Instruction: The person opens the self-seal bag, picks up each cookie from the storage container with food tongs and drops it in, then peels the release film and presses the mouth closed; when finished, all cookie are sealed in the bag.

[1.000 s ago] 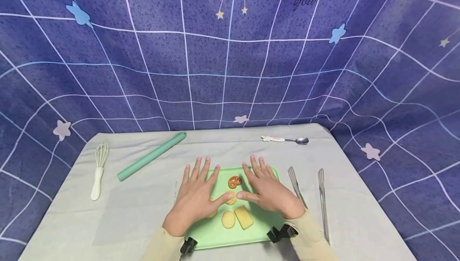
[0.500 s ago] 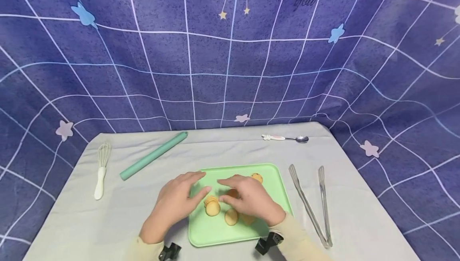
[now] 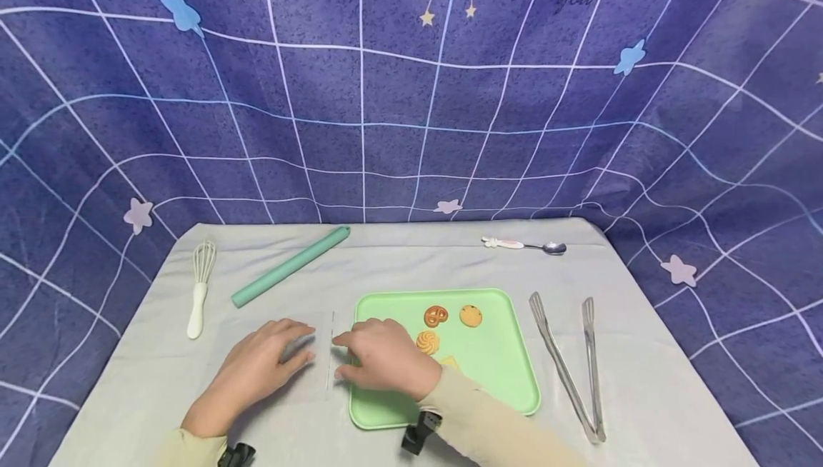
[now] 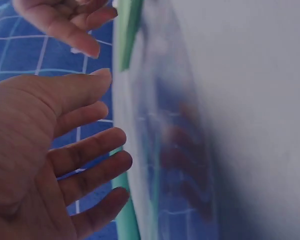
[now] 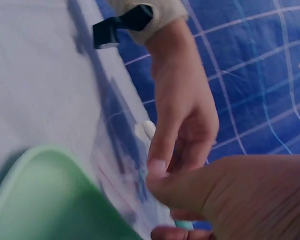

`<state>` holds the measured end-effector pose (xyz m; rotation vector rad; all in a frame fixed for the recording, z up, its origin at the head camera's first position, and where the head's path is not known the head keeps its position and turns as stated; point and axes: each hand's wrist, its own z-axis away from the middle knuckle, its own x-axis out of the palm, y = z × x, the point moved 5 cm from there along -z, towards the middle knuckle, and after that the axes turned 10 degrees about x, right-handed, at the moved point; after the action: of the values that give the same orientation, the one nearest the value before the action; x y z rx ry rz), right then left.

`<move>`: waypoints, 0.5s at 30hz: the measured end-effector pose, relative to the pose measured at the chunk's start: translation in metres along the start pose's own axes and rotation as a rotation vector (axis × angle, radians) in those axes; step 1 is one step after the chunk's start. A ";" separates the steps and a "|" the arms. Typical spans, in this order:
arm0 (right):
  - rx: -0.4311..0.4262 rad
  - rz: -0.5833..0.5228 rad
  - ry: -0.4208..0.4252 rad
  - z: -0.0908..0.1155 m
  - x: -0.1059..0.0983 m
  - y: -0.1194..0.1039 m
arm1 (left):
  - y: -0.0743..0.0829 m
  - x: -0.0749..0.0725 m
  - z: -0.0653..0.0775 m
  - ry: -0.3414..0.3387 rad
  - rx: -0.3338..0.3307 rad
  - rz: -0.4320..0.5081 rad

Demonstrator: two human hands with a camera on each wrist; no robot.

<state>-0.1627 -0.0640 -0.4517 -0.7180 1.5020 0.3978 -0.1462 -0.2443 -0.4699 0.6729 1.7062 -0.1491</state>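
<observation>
My left hand hovers over a clear, glossy plastic sheet or bag lying left of the tray, its fingers loosely bent and apart in the left wrist view. Facing it, my right hand is over the left side of the light green tray, fingertips close to the plastic's right edge. Neither hand holds anything. On the tray lie a pretzel, a round cookie with dark specks, a swirled cookie and a yellow rectangular biscuit, partly covered by my right arm. More cookies are hidden there.
A white whisk and a green rolling pin lie at the back left. A spoon is at the back, and metal tongs lie right of the tray. A patterned blue cloth hangs behind the table.
Both hands have moved left from above the tray, the left one now over the clear plastic. Their fingers went from spread flat to loosely bent. The view has turned slightly.
</observation>
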 end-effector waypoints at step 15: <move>0.148 0.290 -0.137 -0.037 0.024 -0.013 | -0.013 0.016 -0.004 -0.107 0.077 -0.041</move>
<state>-0.1809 -0.1017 -0.4705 -0.3494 1.4906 0.5370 -0.1580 -0.2474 -0.4867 0.6745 1.6187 -0.2761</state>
